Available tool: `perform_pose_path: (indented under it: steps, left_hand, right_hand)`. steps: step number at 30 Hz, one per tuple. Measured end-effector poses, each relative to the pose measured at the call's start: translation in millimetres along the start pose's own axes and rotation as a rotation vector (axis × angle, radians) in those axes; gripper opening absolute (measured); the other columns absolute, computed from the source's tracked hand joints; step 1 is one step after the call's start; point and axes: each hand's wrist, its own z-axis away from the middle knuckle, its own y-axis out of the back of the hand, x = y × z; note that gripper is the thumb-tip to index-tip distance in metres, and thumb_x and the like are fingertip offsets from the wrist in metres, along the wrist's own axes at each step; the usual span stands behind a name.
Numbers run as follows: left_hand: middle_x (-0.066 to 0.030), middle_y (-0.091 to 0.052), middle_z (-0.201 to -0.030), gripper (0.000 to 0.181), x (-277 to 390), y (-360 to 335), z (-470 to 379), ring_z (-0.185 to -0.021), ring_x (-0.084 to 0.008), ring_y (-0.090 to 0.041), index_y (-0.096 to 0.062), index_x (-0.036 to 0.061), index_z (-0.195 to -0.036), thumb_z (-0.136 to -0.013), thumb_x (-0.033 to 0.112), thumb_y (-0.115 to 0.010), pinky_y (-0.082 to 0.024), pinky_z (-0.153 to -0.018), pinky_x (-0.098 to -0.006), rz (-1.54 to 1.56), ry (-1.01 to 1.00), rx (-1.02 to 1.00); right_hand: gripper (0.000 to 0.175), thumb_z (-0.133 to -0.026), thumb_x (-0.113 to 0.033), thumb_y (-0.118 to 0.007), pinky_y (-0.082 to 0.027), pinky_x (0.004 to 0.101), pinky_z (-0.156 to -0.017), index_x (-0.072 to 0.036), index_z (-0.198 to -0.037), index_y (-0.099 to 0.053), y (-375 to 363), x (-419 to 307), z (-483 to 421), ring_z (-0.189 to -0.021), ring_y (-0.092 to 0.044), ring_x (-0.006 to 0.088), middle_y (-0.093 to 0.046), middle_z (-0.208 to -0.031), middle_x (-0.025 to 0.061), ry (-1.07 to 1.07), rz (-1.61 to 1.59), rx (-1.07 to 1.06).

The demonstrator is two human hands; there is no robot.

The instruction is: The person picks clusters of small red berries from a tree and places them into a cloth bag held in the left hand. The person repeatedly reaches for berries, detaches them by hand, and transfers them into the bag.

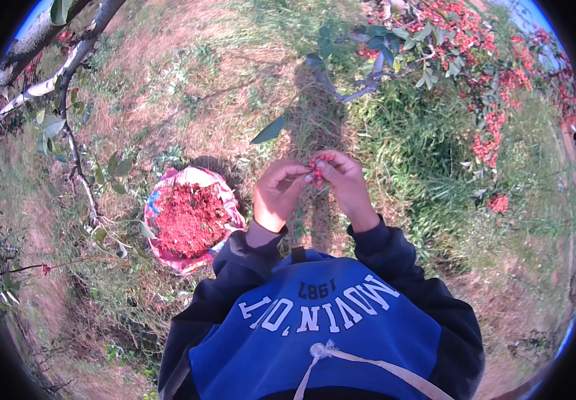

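Note:
Both bare hands meet in front of my chest around a small cluster of red berries. My right hand grips the cluster between thumb and fingers. The thumb and forefinger tips of my left hand are pinched at the cluster's left side; whether they hold a stem or a berry is too small to tell. To the left of my left hand, a pink patterned bag with its top wide open stands on the ground, heaped with red berries and a few leaf bits.
Branches with many red berry clusters hang at the upper right. A thick grey branch crosses the upper left, and a thin leafy twig drops beside the bag. A single leaf hangs just above my left hand. Grass and weeds cover the ground.

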Motion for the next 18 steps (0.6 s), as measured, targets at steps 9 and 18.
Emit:
perform_pose_path:
  steps: [9,18]
  left_hand:
    - [-0.012,-0.043,-0.112,0.035,-6.9,-6.9,1.6,-0.096,-0.0178,-0.047,-0.038,0.0013,-0.112,-0.078,0.007,-0.048,-0.04,-0.081,-0.0288,0.253,0.152,0.095]
    - [-0.0061,-0.05,-0.095,0.037,-38.6,-5.3,10.1,-0.08,-0.0107,-0.05,-0.034,0.0008,-0.119,-0.082,0.005,-0.039,-0.04,-0.066,-0.0219,0.537,0.385,0.137]
  right_hand:
    - [0.015,-0.08,-0.008,-0.051,-0.042,0.0215,-0.056,0.001,-0.092,-0.052,-2.8,1.6,-2.4,-0.063,-0.051,0.0086,-0.056,-0.079,0.0045,0.018,-0.076,0.054]
    - [0.019,-0.069,-0.01,-0.052,-0.042,0.0367,-0.065,-0.003,-0.087,-0.052,0.8,23.5,-6.1,-0.073,-0.051,0.0309,-0.05,-0.08,0.0122,0.366,0.913,-0.135]
